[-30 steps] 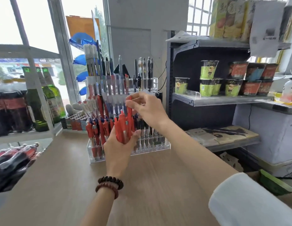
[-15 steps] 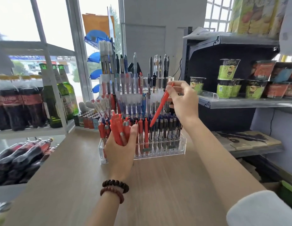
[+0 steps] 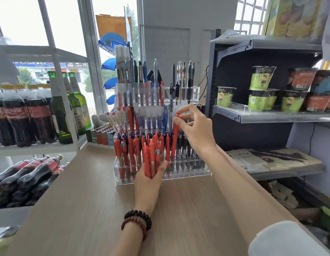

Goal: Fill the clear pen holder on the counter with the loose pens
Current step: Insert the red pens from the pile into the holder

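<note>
Shop worktop (image 3: 86, 200): left hand (image 3: 147, 183) clenches a light, slick pen bundle (image 3: 151, 157); right hand (image 3: 195, 133) fingers (image 3: 179, 123) pinch one stiff pen (image 3: 174, 139) by its top, at the holder (image 3: 190, 173).

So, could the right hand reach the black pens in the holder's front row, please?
Probably yes: the right hand is just above the black pens with nothing between, but its fingers pinch a red pen that would need slotting in first.

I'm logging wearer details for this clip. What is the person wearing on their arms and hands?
The left hand and right hand are ungloved. Two round-bead bracelets circle the left wrist, one near-black, one reddish-brown. A white sleeve ends near the right elbow; forearms bare.
</note>
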